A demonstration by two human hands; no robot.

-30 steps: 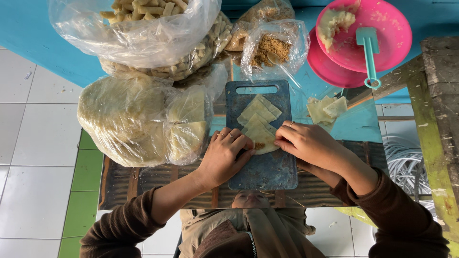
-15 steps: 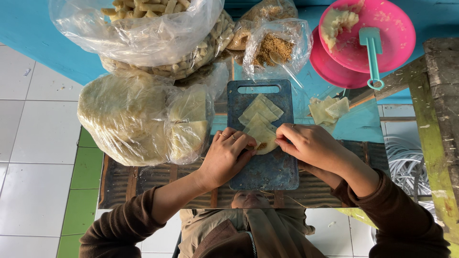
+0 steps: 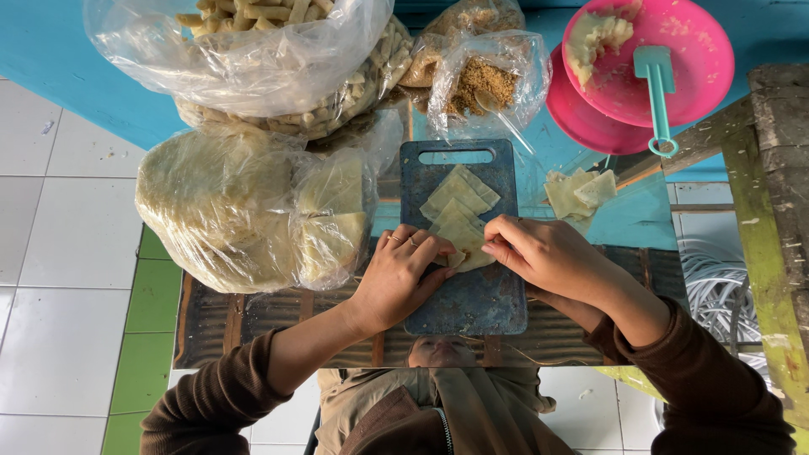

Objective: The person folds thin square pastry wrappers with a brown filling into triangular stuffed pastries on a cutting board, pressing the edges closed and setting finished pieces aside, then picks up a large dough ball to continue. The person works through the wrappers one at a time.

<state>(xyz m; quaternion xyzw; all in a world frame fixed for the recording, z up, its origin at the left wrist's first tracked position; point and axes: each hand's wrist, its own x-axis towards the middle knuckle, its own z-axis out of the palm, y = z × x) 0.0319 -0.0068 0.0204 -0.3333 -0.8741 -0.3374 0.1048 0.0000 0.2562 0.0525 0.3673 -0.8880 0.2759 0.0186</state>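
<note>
A pale dough wrapper [image 3: 468, 244] lies on the dark blue cutting board [image 3: 472, 299], beneath more overlapping wrappers [image 3: 459, 198]. The left hand [image 3: 403, 274] and right hand [image 3: 546, 253] both pinch its near edge with their fingertips. Clear bags of wrappers [image 3: 244, 211] sit just left; a pink bowl [image 3: 674, 50] stands far right.

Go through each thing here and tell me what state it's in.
Left hand: fingers pressing a pale dough sheet.
Right hand: pinching the same sheet.
Dark blue plastic cutting board: flat, holding overlapped sheets.
Clear plastic bag of round wrappers: full.
Pink bowl: part-filled, teal spatula inside.
</note>
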